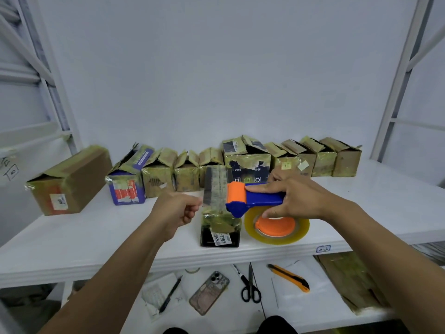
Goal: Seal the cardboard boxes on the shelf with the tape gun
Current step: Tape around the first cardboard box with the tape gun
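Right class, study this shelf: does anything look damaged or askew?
Yes. The back-row boxes gape open, flaps up, coated in ragged old tape; the dark box has its print torn in patches. The large brown box at far left sits skewed, out of line with the row.

Both forearms reach in over the near edge of the shelf surface, bare and angled toward each other. The left hand (179, 210) sits a little left of centre, fingers curled in against the thumb like a loose fist; whether it pinches anything, I can't make out. The right hand (296, 198) is near it, back up, wrapped round the tape gun (265, 199) handle, forefinger laid straight along the top.
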